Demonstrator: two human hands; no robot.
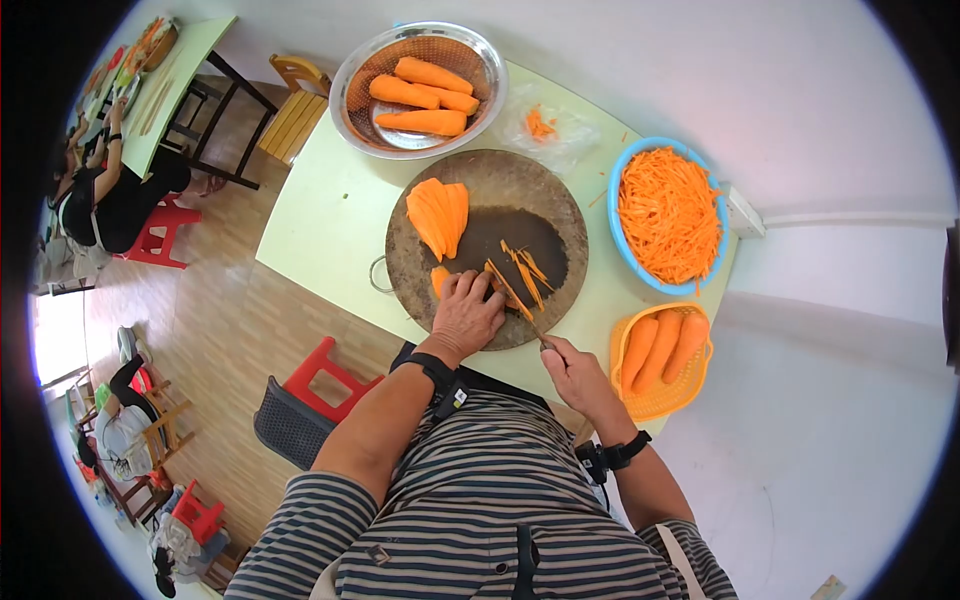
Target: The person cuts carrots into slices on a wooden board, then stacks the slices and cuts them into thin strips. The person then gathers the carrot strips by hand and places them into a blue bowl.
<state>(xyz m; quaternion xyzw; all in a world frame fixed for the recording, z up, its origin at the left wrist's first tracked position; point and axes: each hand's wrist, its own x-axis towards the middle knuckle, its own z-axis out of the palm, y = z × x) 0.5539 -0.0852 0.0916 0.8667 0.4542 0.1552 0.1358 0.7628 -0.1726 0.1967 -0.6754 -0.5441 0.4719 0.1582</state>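
On the round chopping board (560, 200), my left hand (465, 315) presses curled fingers down on a carrot piece (439, 280), most of it hidden under them. My right hand (582, 378) is closed around the handle of a knife (512, 292), whose blade lies right beside my left fingertips. Just right of the blade are a few thin carrot strips (527, 268). Farther up the board, a fanned stack of carrot slices (438, 215) rests near the left edge.
A metal bowl (345, 125) with several peeled carrots stands at the back left. To the right are a blue basin (615, 225) of shredded carrot and a yellow basket (652, 408) with three carrots. A plastic bag (565, 125) lies behind the board. Other people sit at left.
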